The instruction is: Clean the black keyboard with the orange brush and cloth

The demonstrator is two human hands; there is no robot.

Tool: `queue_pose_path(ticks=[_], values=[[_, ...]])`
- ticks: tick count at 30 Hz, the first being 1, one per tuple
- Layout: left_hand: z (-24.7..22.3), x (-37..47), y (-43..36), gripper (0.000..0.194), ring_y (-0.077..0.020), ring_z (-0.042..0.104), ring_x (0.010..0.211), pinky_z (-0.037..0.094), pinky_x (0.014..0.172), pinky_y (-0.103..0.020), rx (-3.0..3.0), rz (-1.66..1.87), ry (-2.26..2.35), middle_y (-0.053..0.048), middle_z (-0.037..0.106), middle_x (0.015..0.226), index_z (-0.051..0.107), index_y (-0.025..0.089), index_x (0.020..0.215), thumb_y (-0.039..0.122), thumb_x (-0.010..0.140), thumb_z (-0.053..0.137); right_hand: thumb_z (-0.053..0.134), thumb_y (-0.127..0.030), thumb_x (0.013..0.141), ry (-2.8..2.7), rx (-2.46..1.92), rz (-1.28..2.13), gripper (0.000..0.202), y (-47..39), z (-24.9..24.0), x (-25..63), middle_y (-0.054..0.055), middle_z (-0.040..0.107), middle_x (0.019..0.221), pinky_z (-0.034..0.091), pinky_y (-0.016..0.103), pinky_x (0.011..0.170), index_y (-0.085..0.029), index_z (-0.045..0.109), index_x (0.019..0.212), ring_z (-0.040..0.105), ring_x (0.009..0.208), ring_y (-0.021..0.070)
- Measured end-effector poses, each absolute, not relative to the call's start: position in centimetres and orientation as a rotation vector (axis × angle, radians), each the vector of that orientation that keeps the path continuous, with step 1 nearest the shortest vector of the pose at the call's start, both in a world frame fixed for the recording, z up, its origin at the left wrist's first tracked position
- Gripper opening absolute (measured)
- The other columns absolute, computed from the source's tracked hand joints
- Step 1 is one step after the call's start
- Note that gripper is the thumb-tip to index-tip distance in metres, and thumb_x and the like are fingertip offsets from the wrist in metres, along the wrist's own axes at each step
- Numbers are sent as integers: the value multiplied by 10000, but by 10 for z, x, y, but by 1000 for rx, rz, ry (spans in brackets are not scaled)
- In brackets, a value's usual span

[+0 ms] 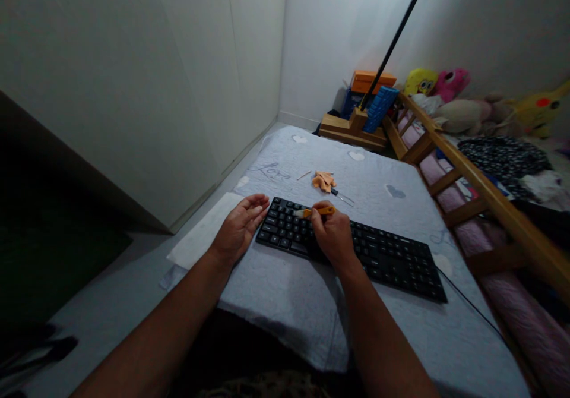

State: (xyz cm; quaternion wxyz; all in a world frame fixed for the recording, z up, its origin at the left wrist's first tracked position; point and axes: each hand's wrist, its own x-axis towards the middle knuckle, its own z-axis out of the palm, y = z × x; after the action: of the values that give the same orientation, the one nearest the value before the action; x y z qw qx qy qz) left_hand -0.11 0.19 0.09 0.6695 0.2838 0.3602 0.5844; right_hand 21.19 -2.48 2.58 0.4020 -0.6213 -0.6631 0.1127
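A black keyboard (392,255) lies slanted on the cloth-covered table (285,291), its cable running off to the right. My right hand (332,231) is closed on the yellow handle of a small brush (327,210), and the pale bristles are at the keys in the keyboard's left part. Beside the keyboard's left end rests my left hand (240,226), palm turned inward, fingers stretched out and holding nothing. Beyond the keyboard lie a crumpled orange cloth (324,182), a dark-handled tool with metal prongs (342,196) and a thin stick (304,175).
White paper or cloth (202,231) lies at the table's left edge. A pale cabinet (187,89) stands at left, a wooden bed rail (481,166) at right with plush toys behind it. A black pole (394,41) rises from a wooden base (351,128) at the back.
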Motion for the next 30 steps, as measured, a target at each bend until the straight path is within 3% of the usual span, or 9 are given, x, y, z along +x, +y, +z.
queue_pose_path(ticks=[5,13,24,30], values=[[1,-2,1,293,-191,627,1134,441,1109,-349,633,1319,809,-72,686,1095,716,162,989,211,706,777,454,-313,895,-1615,-1634,159,222,-26,29,222,18,608,604,414,301,624,-209,607,772,579,558,183],[1,-2,1,293,-193,625,1139,427,1118,-353,646,1309,813,-77,685,1108,708,161,1001,196,715,761,453,-367,927,-1569,-1488,445,236,-28,32,214,27,689,686,467,284,649,-212,614,851,653,628,185],[2,-2,0,279,-203,623,1142,433,1117,-369,674,1312,821,-72,686,1091,707,169,981,215,711,758,475,-293,858,-1537,-1650,92,200,-28,29,231,4,584,586,399,294,604,-211,610,735,562,544,172],[4,-1,-1,268,-200,628,1140,431,1125,-372,667,1310,825,-71,687,1094,712,167,984,193,720,749,471,-330,902,-1503,-1522,298,219,-31,31,225,-6,624,609,438,274,607,-213,617,789,602,571,168]])
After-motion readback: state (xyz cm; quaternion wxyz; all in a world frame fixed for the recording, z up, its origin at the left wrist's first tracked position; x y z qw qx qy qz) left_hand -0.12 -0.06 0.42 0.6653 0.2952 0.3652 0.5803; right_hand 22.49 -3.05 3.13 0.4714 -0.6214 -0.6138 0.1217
